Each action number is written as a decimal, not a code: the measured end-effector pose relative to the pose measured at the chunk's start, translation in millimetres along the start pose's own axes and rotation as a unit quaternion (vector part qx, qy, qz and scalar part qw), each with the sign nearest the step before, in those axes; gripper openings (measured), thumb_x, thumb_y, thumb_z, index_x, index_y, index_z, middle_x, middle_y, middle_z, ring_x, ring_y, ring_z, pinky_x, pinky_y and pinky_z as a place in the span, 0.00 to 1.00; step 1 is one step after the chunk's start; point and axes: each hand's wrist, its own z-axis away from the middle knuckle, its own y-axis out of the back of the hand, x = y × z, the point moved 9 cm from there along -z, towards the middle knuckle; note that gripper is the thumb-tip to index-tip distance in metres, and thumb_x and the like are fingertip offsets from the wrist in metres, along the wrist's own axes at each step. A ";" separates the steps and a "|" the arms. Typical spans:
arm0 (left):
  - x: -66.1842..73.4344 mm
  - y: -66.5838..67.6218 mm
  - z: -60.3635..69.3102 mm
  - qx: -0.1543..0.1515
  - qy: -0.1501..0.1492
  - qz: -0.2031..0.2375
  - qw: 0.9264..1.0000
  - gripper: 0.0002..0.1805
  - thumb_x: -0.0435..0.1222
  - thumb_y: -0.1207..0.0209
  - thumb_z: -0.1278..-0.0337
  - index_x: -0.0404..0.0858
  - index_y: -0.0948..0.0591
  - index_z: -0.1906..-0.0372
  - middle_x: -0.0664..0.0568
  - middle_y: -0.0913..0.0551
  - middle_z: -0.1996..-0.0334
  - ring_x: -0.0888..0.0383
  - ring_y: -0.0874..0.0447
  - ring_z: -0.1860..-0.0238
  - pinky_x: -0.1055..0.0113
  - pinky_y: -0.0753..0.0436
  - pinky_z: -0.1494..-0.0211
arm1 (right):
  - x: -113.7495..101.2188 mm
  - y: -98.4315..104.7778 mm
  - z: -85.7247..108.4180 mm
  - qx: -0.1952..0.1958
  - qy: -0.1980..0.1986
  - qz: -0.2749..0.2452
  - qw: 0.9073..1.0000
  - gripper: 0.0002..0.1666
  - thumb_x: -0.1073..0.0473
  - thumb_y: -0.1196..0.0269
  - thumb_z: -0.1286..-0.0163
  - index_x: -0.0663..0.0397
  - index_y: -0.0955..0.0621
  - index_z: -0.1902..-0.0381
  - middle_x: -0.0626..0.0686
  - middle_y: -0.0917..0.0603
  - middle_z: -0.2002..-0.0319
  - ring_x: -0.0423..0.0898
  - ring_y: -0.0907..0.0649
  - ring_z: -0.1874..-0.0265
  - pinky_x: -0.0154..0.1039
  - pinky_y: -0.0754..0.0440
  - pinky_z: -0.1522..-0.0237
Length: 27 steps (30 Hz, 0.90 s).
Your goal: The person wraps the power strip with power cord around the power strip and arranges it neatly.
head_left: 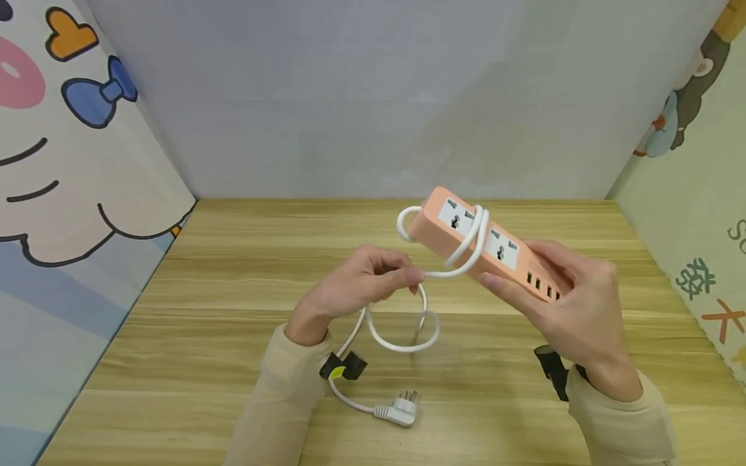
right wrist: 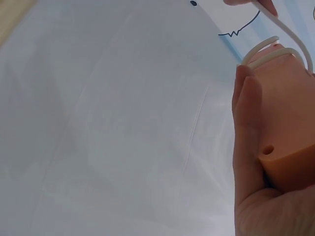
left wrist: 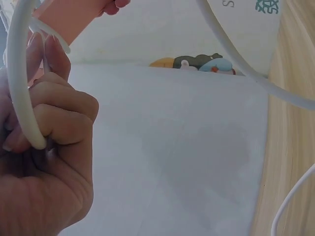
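Note:
My right hand (head_left: 583, 310) grips the lower end of a peach-coloured power strip (head_left: 428, 226), holding it tilted above the table. White cord loops (head_left: 479, 236) pass around the strip's upper part, between and beside its sockets. To the left, my left hand (head_left: 364, 281) pinches the white power cord (head_left: 445, 274) between thumb and fingers. More cord hangs below that hand in a loose loop. The three-pin plug (head_left: 403, 409) is at the cord's end near the table's front. In the left wrist view the fingers (left wrist: 64, 118) curl around the cord. The strip's underside (right wrist: 290, 108) faces the right wrist camera.
The wood-grain table (head_left: 233, 285) spans the area below the hands. A pale panel (head_left: 350, 97) stands behind it, with cartoon-printed panels (head_left: 116, 194) at left and right. Black wrist-camera mounts (head_left: 344, 366) sit at both wrists.

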 end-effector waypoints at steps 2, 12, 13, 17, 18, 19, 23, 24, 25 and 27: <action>-2.2 -0.2 -0.4 -0.002 0.005 0.005 1.000 0.10 0.33 0.45 0.27 0.34 0.15 0.63 0.56 0.37 0.85 0.63 0.42 0.84 0.70 0.39 0.77 | -0.2 0.1 0.5 -0.003 -0.006 -0.001 1.000 0.24 0.72 0.20 0.56 0.60 0.12 0.58 0.32 0.14 0.71 0.34 0.23 0.83 0.25 0.27 0.81; -10.9 -2.7 -1.1 -0.011 0.030 0.023 0.999 0.12 0.34 0.47 0.26 0.35 0.19 0.67 0.56 0.36 0.83 0.62 0.41 0.82 0.71 0.39 0.76 | 1.3 0.4 0.3 -0.017 -0.026 -0.012 0.999 0.23 0.72 0.21 0.54 0.62 0.12 0.57 0.35 0.13 0.69 0.35 0.21 0.81 0.26 0.25 0.78; -11.9 -2.7 -1.1 -0.011 0.031 0.021 0.999 0.13 0.35 0.46 0.26 0.35 0.21 0.70 0.56 0.37 0.83 0.62 0.41 0.82 0.71 0.39 0.76 | 1.2 0.3 0.4 -0.018 -0.026 -0.014 0.999 0.23 0.73 0.21 0.54 0.62 0.12 0.57 0.35 0.12 0.69 0.35 0.21 0.80 0.26 0.25 0.78; -15.4 -1.3 -1.6 -0.002 0.031 0.012 0.999 0.18 0.37 0.44 0.28 0.37 0.26 0.77 0.57 0.39 0.85 0.61 0.42 0.82 0.70 0.38 0.74 | 0.5 -0.3 0.7 -0.024 -0.020 -0.024 0.999 0.23 0.74 0.21 0.54 0.62 0.12 0.57 0.37 0.12 0.68 0.36 0.20 0.79 0.26 0.25 0.77; -16.1 -1.0 -1.5 -0.001 0.033 0.008 0.999 0.19 0.37 0.43 0.28 0.38 0.28 0.79 0.57 0.39 0.85 0.61 0.42 0.82 0.70 0.38 0.74 | 0.6 -0.3 0.8 -0.026 -0.022 -0.026 0.999 0.24 0.74 0.21 0.54 0.62 0.12 0.57 0.37 0.12 0.68 0.36 0.20 0.79 0.26 0.25 0.77; -16.5 -0.6 -1.5 0.001 0.034 0.004 0.999 0.19 0.38 0.43 0.29 0.39 0.28 0.80 0.58 0.39 0.85 0.61 0.42 0.82 0.70 0.39 0.74 | 0.5 -0.4 1.1 -0.029 -0.024 -0.027 0.999 0.24 0.74 0.22 0.54 0.62 0.12 0.56 0.37 0.12 0.68 0.36 0.20 0.79 0.26 0.25 0.77; -17.5 0.0 -1.7 0.002 0.039 -0.012 0.999 0.22 0.40 0.41 0.32 0.41 0.31 0.83 0.59 0.40 0.86 0.62 0.42 0.82 0.70 0.41 0.74 | 0.3 -1.0 1.8 -0.042 -0.026 -0.034 0.998 0.24 0.74 0.22 0.53 0.60 0.12 0.55 0.39 0.11 0.67 0.37 0.21 0.80 0.27 0.25 0.78; -17.3 -0.1 -1.6 -0.002 0.037 -0.012 0.999 0.22 0.40 0.41 0.32 0.41 0.32 0.84 0.59 0.40 0.86 0.62 0.42 0.82 0.70 0.41 0.74 | -0.1 -1.1 2.0 -0.044 -0.025 -0.033 0.998 0.24 0.74 0.22 0.53 0.60 0.12 0.55 0.39 0.11 0.67 0.37 0.21 0.80 0.28 0.25 0.78; -16.8 -0.4 -1.2 -0.007 0.034 -0.007 0.999 0.22 0.40 0.42 0.32 0.40 0.32 0.83 0.59 0.40 0.86 0.62 0.42 0.82 0.70 0.42 0.75 | -0.6 -1.2 2.1 -0.046 -0.023 -0.034 0.998 0.24 0.74 0.22 0.53 0.60 0.12 0.55 0.39 0.11 0.67 0.37 0.21 0.80 0.28 0.25 0.78; -16.1 -1.4 0.3 -0.025 0.024 0.014 0.999 0.21 0.39 0.43 0.30 0.38 0.31 0.81 0.58 0.40 0.85 0.62 0.43 0.82 0.70 0.42 0.75 | -0.4 -0.6 2.1 -0.047 -0.020 -0.040 0.998 0.24 0.75 0.23 0.53 0.60 0.13 0.55 0.40 0.11 0.67 0.37 0.21 0.80 0.28 0.25 0.78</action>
